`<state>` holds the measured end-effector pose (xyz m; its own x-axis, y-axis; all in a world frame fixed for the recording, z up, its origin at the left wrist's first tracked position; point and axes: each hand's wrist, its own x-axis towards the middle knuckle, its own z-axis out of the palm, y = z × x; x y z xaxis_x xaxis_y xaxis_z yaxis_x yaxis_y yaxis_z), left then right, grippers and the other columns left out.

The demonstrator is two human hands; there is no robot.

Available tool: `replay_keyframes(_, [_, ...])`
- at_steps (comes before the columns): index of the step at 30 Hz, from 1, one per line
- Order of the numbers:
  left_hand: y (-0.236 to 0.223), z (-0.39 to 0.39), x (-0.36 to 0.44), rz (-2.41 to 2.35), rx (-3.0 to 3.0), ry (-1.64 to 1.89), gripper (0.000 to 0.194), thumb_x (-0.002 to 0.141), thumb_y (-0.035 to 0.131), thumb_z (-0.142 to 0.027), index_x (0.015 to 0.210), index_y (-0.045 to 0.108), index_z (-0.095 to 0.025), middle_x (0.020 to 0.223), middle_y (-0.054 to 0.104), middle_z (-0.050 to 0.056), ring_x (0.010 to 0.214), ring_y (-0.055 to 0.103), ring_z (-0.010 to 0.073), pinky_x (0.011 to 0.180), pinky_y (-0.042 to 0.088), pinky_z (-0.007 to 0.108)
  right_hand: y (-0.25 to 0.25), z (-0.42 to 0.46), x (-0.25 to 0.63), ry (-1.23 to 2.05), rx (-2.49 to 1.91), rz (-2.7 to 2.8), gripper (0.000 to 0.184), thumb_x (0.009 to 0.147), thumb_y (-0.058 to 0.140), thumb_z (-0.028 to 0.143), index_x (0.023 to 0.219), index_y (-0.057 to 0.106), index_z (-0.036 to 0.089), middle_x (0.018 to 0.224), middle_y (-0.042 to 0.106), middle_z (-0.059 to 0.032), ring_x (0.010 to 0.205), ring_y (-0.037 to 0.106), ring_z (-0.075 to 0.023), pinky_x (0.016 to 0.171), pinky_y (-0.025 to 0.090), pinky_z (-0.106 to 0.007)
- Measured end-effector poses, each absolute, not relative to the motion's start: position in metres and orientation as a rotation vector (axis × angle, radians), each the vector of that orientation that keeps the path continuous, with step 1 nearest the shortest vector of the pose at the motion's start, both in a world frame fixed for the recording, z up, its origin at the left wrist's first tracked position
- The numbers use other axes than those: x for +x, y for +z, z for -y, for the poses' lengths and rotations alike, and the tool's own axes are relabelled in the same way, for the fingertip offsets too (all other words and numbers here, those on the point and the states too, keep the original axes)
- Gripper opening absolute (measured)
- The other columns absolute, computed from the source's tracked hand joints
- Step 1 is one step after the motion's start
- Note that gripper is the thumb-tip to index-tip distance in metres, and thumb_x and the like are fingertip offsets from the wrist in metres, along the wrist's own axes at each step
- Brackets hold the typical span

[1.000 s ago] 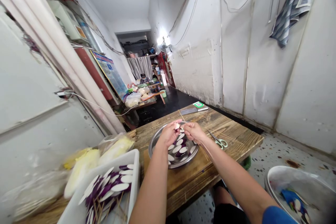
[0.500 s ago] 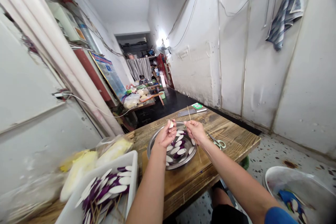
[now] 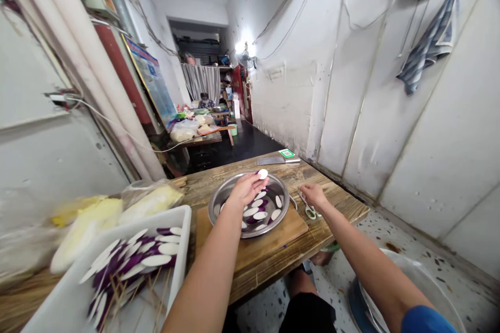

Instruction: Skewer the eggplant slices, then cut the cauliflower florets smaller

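Observation:
My left hand [image 3: 245,188] hovers over a round metal pan [image 3: 282,213] and pinches a white eggplant slice [image 3: 263,174] at its fingertips. Several more purple-skinned slices [image 3: 258,210] lie in the pan, which rests on a wooden board [image 3: 273,242]. My right hand [image 3: 312,194] has reached right of the pan and rests on the wooden table [image 3: 339,203] with fingers curled beside green-handled scissors [image 3: 310,210]. What its fingers hold, if anything, is hidden.
A white tray [image 3: 117,276] of skewered eggplant slices sits at the near left, with plastic bags [image 3: 117,210] behind it. A cleaver [image 3: 275,160] and green card [image 3: 286,153] lie at the table's far edge. A large metal basin [image 3: 414,281] stands on the floor, right.
My right hand left the pan and moved right to the table by the scissors; the skewer it held is no longer visible. The left hand keeps its slice. The view swung left.

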<state>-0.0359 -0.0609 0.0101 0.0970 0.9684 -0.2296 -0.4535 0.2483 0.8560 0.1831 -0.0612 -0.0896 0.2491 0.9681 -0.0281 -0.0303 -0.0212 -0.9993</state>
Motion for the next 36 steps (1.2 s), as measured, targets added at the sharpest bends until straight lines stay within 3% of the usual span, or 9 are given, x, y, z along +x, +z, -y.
replay_keyframes(4, [0.009, 0.060, -0.038, -0.941, 0.677, 1.189, 0.011, 0.076, 0.065, -0.006, 0.084, 0.059, -0.010, 0.085, 0.069, 0.014, 0.081, 0.069, 0.0220, 0.078, 0.056, 0.036, -0.077, 0.071, 0.176, 0.993, -1.343, 1.129, 0.030, 0.076, 0.052, 0.044, 0.066, 0.059, 0.016, 0.032, 0.039, 0.0070, 0.030, 0.032, -0.0092, 0.036, 0.021, -0.023])
replay_keyframes(7, [0.008, 0.060, -0.039, -0.948, 0.645, 1.254, 0.011, 0.076, 0.068, -0.009, 0.085, 0.061, -0.009, 0.084, 0.069, 0.015, 0.080, 0.069, 0.0208, 0.078, 0.056, 0.034, -0.056, 0.089, 0.161, 0.833, -1.263, 1.315, 0.037, 0.084, 0.042, 0.043, 0.092, 0.063, 0.015, 0.038, 0.046, 0.0059, 0.036, 0.042, -0.0128, 0.042, 0.032, -0.024])
replay_keyframes(9, [0.008, 0.059, -0.039, -0.944, 0.629, 1.288, 0.010, 0.077, 0.067, -0.011, 0.085, 0.062, -0.008, 0.082, 0.069, 0.014, 0.077, 0.069, 0.0197, 0.076, 0.055, 0.032, -0.045, 0.105, 0.145, 0.837, -1.175, 1.449, 0.037, 0.085, 0.041, 0.042, 0.099, 0.063, 0.016, 0.041, 0.048, 0.0052, 0.040, 0.045, -0.0134, 0.046, 0.035, -0.024])
replay_keyframes(17, [0.007, 0.052, -0.044, -0.873, 0.445, 1.288, 0.009, 0.079, 0.060, -0.005, 0.088, 0.062, -0.008, 0.079, 0.068, 0.012, 0.074, 0.067, 0.0164, 0.072, 0.054, 0.027, -0.042, 0.122, 0.094, 0.923, -1.054, 1.497, 0.033, 0.080, 0.052, 0.037, 0.103, 0.065, 0.018, 0.052, 0.057, 0.0005, 0.045, 0.047, -0.0138, 0.044, 0.033, -0.024])
replay_keyframes(20, [0.005, 0.048, -0.046, -0.927, 0.411, 1.285, 0.010, 0.077, 0.058, -0.003, 0.084, 0.061, -0.010, 0.073, 0.067, 0.008, 0.066, 0.064, 0.0136, 0.062, 0.052, 0.023, -0.041, 0.117, 0.084, 0.923, -1.019, 1.477, 0.033, 0.079, 0.050, 0.038, 0.100, 0.065, 0.017, 0.053, 0.056, 0.0006, 0.045, 0.045, -0.0129, 0.044, 0.033, -0.023])
replay_keyframes(23, [0.000, 0.043, -0.049, -1.134, 0.445, 1.353, 0.010, 0.073, 0.067, -0.010, 0.075, 0.058, -0.013, 0.053, 0.055, -0.003, 0.041, 0.048, 0.0056, 0.041, 0.036, 0.016, -0.037, 0.116, 0.074, 0.977, -0.998, 1.379, 0.035, 0.078, 0.050, 0.040, 0.098, 0.064, 0.015, 0.048, 0.051, 0.0027, 0.042, 0.043, -0.0125, 0.042, 0.032, -0.023])
replay_keyframes(26, [-0.005, 0.039, -0.051, -1.231, 0.467, 1.381, 0.016, 0.069, 0.072, -0.014, 0.071, 0.056, -0.015, 0.046, 0.045, -0.007, 0.035, 0.036, 0.0032, 0.038, 0.026, 0.016, -0.032, 0.114, 0.066, 1.068, -0.972, 1.279, 0.037, 0.075, 0.052, 0.043, 0.095, 0.063, 0.014, 0.043, 0.046, 0.0049, 0.039, 0.040, -0.0114, 0.040, 0.029, -0.023])
replay_keyframes(31, [-0.002, 0.043, -0.051, -1.084, 0.441, 1.270, 0.012, 0.073, 0.067, -0.013, 0.081, 0.058, -0.015, 0.064, 0.062, 0.000, 0.051, 0.056, 0.0103, 0.049, 0.043, 0.021, -0.031, 0.111, 0.057, 1.219, -0.904, 1.179, 0.036, 0.073, 0.052, 0.047, 0.088, 0.062, 0.015, 0.039, 0.042, 0.0073, 0.035, 0.033, -0.0086, 0.038, 0.024, -0.022])
replay_keyframes(36, [0.001, 0.048, -0.048, -0.917, 0.376, 1.337, 0.012, 0.079, 0.058, -0.005, 0.086, 0.057, -0.014, 0.077, 0.067, 0.005, 0.070, 0.065, 0.0142, 0.068, 0.054, 0.030, -0.037, 0.115, 0.057, 1.107, -0.916, 1.230, 0.030, 0.076, 0.050, 0.043, 0.082, 0.062, 0.016, 0.042, 0.044, 0.0058, 0.038, 0.036, -0.0089, 0.039, 0.026, -0.022])
